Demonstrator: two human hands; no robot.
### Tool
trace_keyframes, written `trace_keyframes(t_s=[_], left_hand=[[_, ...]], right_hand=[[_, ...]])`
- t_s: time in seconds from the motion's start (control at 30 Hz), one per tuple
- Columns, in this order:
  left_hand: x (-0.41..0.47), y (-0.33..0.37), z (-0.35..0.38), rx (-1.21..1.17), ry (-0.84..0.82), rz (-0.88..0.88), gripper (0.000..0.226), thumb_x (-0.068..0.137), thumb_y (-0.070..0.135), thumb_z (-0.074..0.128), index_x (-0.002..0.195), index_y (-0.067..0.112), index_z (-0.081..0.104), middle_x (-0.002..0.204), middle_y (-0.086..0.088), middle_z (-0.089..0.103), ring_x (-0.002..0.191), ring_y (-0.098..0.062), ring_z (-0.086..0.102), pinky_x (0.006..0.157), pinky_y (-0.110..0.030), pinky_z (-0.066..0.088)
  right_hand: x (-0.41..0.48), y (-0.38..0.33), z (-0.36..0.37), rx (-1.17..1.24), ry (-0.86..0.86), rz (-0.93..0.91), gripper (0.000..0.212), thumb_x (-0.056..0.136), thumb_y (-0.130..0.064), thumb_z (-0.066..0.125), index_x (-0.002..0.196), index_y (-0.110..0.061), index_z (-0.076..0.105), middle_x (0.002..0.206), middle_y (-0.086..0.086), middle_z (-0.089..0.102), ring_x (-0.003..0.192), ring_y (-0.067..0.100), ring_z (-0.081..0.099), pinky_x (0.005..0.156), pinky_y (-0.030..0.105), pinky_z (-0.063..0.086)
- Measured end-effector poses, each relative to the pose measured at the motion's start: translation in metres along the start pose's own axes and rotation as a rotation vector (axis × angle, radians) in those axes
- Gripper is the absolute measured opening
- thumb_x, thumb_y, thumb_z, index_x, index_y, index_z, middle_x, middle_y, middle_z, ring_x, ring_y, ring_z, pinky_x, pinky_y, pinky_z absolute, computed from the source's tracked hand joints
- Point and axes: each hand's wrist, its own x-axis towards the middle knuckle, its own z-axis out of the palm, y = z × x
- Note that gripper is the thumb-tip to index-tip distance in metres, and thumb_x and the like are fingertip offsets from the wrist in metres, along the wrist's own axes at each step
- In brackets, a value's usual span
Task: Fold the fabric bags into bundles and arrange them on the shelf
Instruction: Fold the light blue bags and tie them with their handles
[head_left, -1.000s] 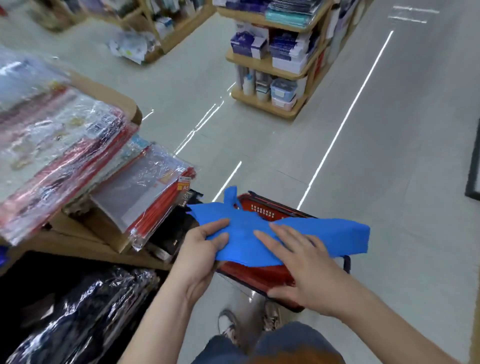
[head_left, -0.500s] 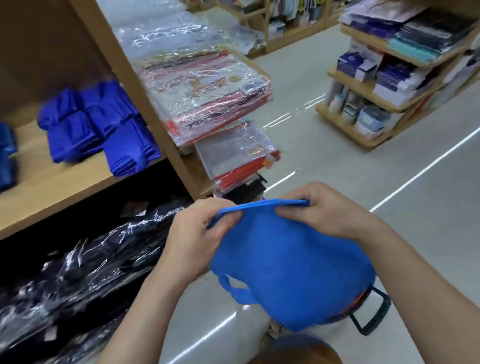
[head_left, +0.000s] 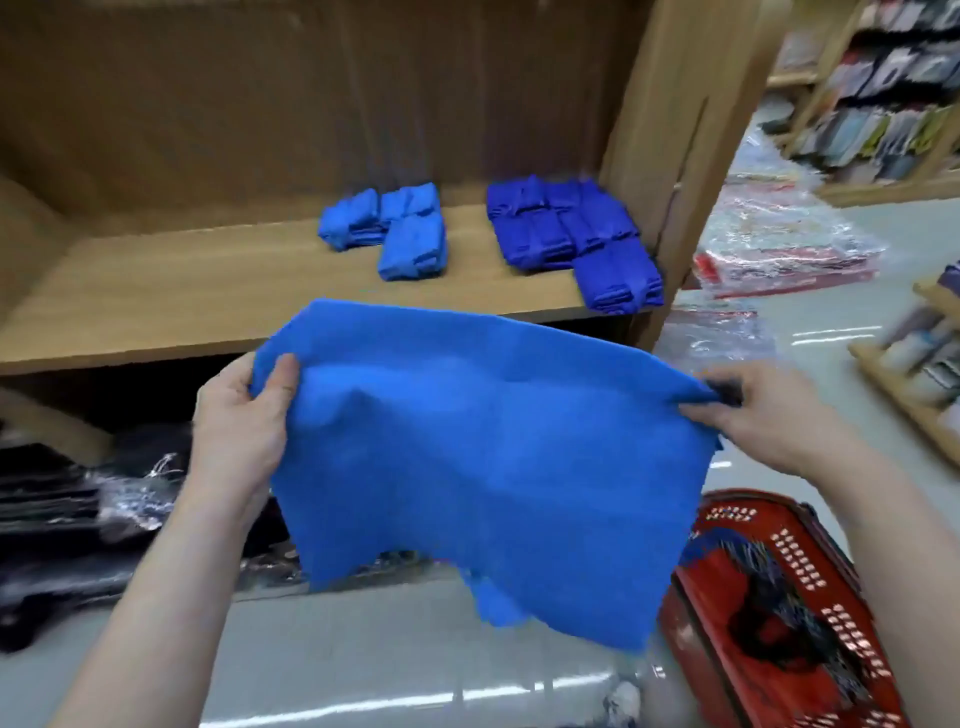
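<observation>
1. The step in hand looks like the start of a fold. One bright blue fabric bag (head_left: 488, 457) hangs opened out flat in the air between both hands, in front of the light wooden shelf (head_left: 182, 296) and above the floor.
2. The left hand (head_left: 241, 421) has its grip clamped on the bag's upper left corner, with the thumb on the near face and the fingers behind the cloth. The right hand (head_left: 774, 415) has its grip clamped on the upper right corner, bunching the edge there.
3. The next move probably calls for bringing the two corners together to halve the bag. It would then be folded down again until it matches the bundles already shelved. The limp cloth will sag, so both grips need to keep the top edge taut.
4. Counted:
   - One bag is in hand.
   - Three lighter blue folded bundles (head_left: 410, 244) sit mid-shelf, touching each other.
   - A group of darker blue folded bundles (head_left: 571, 228) sits at the shelf's right end. There are perhaps five, though motion blur hides the seams between them.
   - One red perforated plastic basket (head_left: 800, 561) stands on the floor at the lower right, and its contents are too smeared to name.
</observation>
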Motion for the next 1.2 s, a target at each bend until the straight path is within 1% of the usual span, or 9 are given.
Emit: trace_keyframes(t_s=[0.13,0.23,0.4,0.47,0.57,0.7,0.87,1.03,1.2], left_hand=[[0.004,-0.011,-0.085,0.357,-0.070,-0.028,0.038,0.086,-0.007,0.061,0.084,0.031,0.063,0.073,0.019,0.070,0.065,0.002,0.061,0.059,-0.015,0.048],[0.000,-0.008,-0.122,0.785,-0.006,0.014,0.044,0.079,0.003,0.068,0.104,0.039,0.061,0.100,0.011,0.070,0.087,-0.010,0.064,0.078,-0.029,0.047],[-0.010,0.036,-0.095,0.466,-0.166,0.249,0.046,0.078,0.042,0.072,0.122,0.038,0.058,0.111,0.021,0.066,0.108,0.002,0.059,0.098,-0.027,0.046],[0.002,0.055,-0.077,0.431,-0.200,0.275,0.046,0.076,0.050,0.071,0.118,0.038,0.057,0.104,0.021,0.068,0.100,-0.001,0.062,0.088,-0.027,0.050],[0.034,0.077,-0.070,0.229,-0.110,0.212,0.018,0.080,0.031,0.077,0.084,0.022,0.063,0.071,0.012,0.062,0.065,-0.008,0.057,0.060,-0.027,0.045],[0.064,0.093,-0.095,0.209,0.045,0.261,0.024,0.087,0.014,0.071,0.068,0.013,0.055,0.063,0.008,0.052,0.059,-0.009,0.048,0.056,-0.025,0.040],[0.091,0.100,-0.140,0.164,0.311,0.255,0.020,0.088,0.018,0.069,0.071,0.023,0.060,0.067,0.010,0.057,0.064,-0.010,0.052,0.063,-0.028,0.043],[0.105,0.099,-0.175,0.238,0.348,0.125,0.013,0.072,0.026,0.072,0.082,0.019,0.067,0.083,-0.003,0.069,0.074,-0.022,0.063,0.074,-0.043,0.052],[0.127,0.117,-0.185,0.920,0.230,0.368,0.076,0.077,0.003,0.068,0.125,0.055,0.040,0.106,0.004,0.065,0.071,-0.019,0.062,0.077,-0.038,0.053]], right_hand=[[0.024,-0.080,0.021,0.238,0.171,-0.229,0.016,0.085,-0.016,0.071,0.073,-0.027,0.071,0.064,-0.005,0.062,0.063,0.004,0.051,0.057,0.023,0.038],[0.046,-0.144,0.033,0.331,0.095,-0.335,0.025,0.092,-0.022,0.065,0.068,-0.016,0.066,0.060,-0.008,0.051,0.058,0.006,0.044,0.054,0.026,0.036],[0.068,-0.259,0.061,0.254,-0.073,-0.622,0.051,0.093,-0.038,0.063,0.069,0.005,0.046,0.063,0.004,0.032,0.055,0.011,0.029,0.049,0.032,0.027],[0.074,-0.295,0.075,0.185,-0.148,-0.760,0.052,0.091,-0.036,0.066,0.068,0.005,0.045,0.062,0.002,0.029,0.054,0.009,0.024,0.047,0.024,0.021],[0.088,-0.329,0.089,0.206,-0.184,-0.889,0.037,0.083,-0.039,0.074,0.070,-0.010,0.056,0.059,-0.006,0.039,0.055,0.007,0.032,0.050,0.021,0.027],[0.144,-0.326,0.083,0.079,-0.240,-0.825,0.038,0.070,-0.040,0.083,0.100,-0.030,0.062,0.089,-0.017,0.063,0.082,0.002,0.058,0.073,0.019,0.045],[0.210,-0.310,0.086,-0.172,-0.328,-0.651,0.020,0.077,-0.023,0.081,0.067,-0.020,0.063,0.066,-0.003,0.063,0.069,0.022,0.058,0.062,0.033,0.042],[0.227,-0.362,0.093,-0.140,-0.010,-0.690,0.011,0.081,-0.028,0.075,0.089,-0.021,0.071,0.086,0.006,0.068,0.088,0.030,0.060,0.074,0.035,0.049],[0.234,-0.459,0.097,-0.218,0.271,-0.997,0.019,0.089,-0.020,0.065,0.107,-0.016,0.069,0.106,0.012,0.066,0.104,0.035,0.056,0.082,0.037,0.044]])
